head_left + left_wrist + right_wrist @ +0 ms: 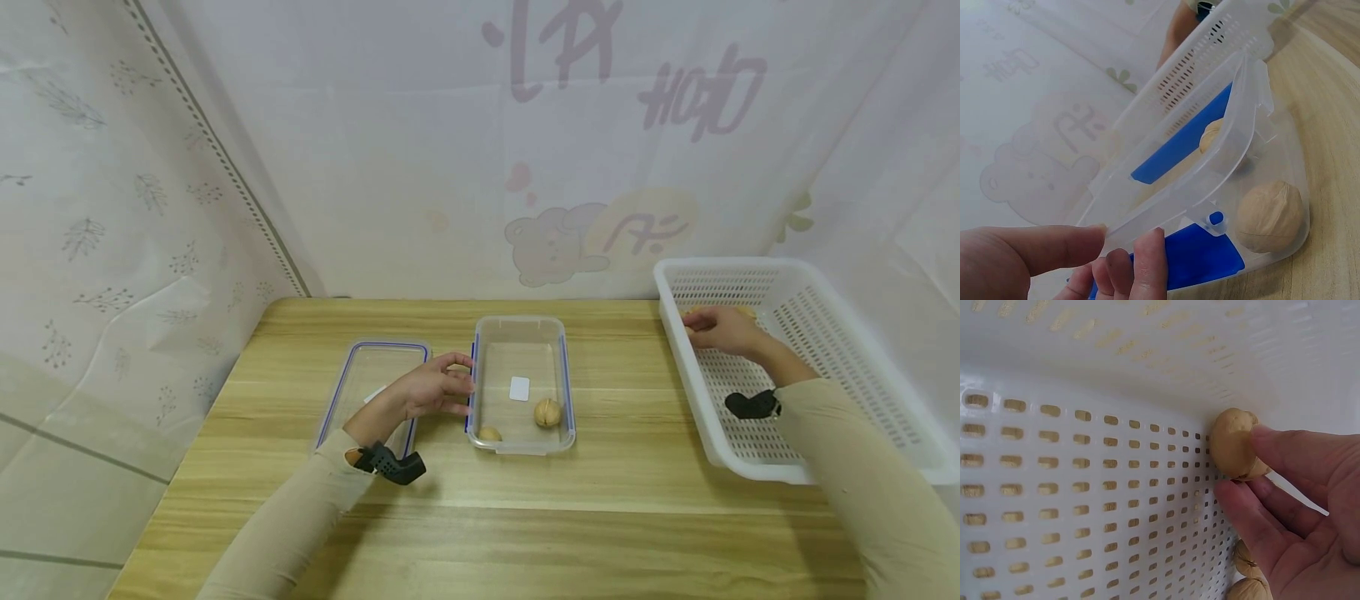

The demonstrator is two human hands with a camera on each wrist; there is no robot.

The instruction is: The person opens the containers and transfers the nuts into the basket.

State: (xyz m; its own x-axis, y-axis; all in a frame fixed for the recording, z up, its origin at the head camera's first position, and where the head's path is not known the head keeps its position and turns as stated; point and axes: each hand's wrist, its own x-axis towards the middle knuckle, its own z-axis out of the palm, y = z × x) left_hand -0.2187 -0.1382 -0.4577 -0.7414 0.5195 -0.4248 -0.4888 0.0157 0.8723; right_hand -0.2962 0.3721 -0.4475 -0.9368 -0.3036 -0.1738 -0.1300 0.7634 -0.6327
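Observation:
In the clear plastic box (519,358) with blue side latches, a walnut (547,412) lies near the front right. Another walnut (490,434) sits in its front left corner. My left hand (437,387) is at the box's left side, fingers spread; in the left wrist view its thumb and fingertips touch the rim and the blue latch (1200,255) from outside. Inside the white basket (686,392), my right hand (723,330) pinches a walnut (1232,444) between thumb and fingers, close to the basket wall. More walnuts (1249,589) lie below that hand.
A clear lid (352,375) with a blue seal lies on the wooden table (600,533), left of the box and partly under my left forearm. The perforated basket stands at the table's right side. Printed curtains (420,167) hang behind and to the left.

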